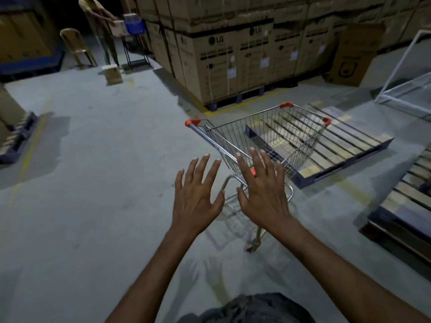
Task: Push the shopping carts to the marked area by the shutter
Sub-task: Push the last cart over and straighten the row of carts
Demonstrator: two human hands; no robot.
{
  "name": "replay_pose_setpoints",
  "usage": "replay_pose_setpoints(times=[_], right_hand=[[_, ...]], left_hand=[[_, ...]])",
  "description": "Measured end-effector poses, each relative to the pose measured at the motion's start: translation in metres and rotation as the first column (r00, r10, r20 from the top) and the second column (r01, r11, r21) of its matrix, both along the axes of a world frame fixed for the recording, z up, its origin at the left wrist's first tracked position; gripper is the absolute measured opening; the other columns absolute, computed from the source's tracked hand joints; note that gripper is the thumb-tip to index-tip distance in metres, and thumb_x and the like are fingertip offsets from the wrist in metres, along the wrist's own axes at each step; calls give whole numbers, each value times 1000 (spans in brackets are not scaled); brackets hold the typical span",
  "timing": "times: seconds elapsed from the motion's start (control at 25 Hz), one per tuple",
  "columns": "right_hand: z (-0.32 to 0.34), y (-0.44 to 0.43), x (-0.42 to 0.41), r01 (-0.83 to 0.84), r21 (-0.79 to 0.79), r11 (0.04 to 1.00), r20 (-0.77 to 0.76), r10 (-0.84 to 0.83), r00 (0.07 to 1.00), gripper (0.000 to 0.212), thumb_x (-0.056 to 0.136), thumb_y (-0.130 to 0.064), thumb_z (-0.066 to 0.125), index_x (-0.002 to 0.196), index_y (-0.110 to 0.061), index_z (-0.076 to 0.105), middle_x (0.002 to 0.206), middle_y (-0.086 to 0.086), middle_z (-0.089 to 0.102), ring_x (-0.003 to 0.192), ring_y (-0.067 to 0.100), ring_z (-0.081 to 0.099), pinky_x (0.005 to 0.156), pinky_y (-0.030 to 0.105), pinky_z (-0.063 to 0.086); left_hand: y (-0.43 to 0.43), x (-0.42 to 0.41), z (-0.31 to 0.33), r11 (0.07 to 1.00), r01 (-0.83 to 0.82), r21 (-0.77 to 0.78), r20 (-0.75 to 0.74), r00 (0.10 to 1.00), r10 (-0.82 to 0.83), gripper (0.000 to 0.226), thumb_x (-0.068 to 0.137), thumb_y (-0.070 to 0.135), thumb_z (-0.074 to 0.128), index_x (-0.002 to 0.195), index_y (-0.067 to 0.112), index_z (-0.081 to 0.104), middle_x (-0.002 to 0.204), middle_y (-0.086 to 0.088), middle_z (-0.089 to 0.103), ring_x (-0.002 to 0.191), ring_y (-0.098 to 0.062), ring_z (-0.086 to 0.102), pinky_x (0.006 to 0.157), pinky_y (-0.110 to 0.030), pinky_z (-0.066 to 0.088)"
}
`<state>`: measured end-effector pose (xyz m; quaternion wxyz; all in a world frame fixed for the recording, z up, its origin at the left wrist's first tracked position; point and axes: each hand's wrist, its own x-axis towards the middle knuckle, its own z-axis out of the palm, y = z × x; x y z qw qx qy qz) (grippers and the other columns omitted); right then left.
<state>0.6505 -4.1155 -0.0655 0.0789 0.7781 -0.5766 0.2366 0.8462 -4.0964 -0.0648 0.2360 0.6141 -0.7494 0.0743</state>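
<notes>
Cart [235, 136] is standing on the concrete floor [105, 171], just ahead of both hands, its handle bar [210, 139] slanting up-left. Right hand [262, 192] is covering the bar's near end, fingers spread; contact cannot be told. Left hand [197, 198] is reaching beside it, fingers spread, gripping nothing. Pallet [345, 148] is lying just beyond the cart.

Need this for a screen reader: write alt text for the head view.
The left hand and right hand, both open and spread, reach toward a wire cart on a warehouse floor. A pallet lies behind it, near stacked cartons; a person stands far left.
</notes>
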Motion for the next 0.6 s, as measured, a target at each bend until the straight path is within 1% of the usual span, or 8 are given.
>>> replay_pose_setpoints(times=[0.12,0.24,0.32,0.44,0.52,0.6], right_hand=[[-9,-48,24,14,55,998,48,-17,999,92,89,-40,62,163,-29,9,170,7,9,157,30,6,122,59,14],[-24,-93,49,23,77,997,117,-32,993,93,86,-47,68,162,-28,18,167,4,20,154,27,16,121,55,20],[-33,-120,61,61,119,991,185,-83,979,98,82,-50,74,161,-28,19,163,0,24,151,23,22,120,50,24],[-42,-155,80,150,255,955,270,-219,937,108,79,-56,78,160,-36,11,163,-6,22,149,21,24,120,48,22],[-47,-171,92,198,301,933,259,-280,925,112,77,-62,79,160,-40,7,162,-4,26,146,23,29,118,49,25],[-48,-183,104,255,344,904,243,-348,905,117,73,-66,80,160,-43,5,160,-1,29,144,25,31,116,51,29]], left_hand=[[-59,24,-10,998,44,40,-31,999,-43,79,94,52,56,161,35,17,170,4,16,156,-21,15,123,-51,20],[-126,54,-20,993,96,71,-124,988,-87,83,90,51,64,160,34,21,165,5,26,152,-20,25,120,-47,26],[-173,76,-30,975,206,88,-160,969,-190,84,88,50,67,158,34,24,160,6,33,148,-18,31,117,-44,29],[-245,104,-42,891,429,151,-217,893,-394,87,85,49,72,158,37,24,155,6,41,143,-18,38,114,-44,35],[-287,116,-45,819,546,179,-202,835,-512,91,83,51,74,157,37,25,152,5,44,139,-18,42,111,-45,38],[-322,120,-45,740,637,217,-175,771,-612,94,81,56,76,157,37,25,151,4,45,137,-17,42,112,-43,37]])
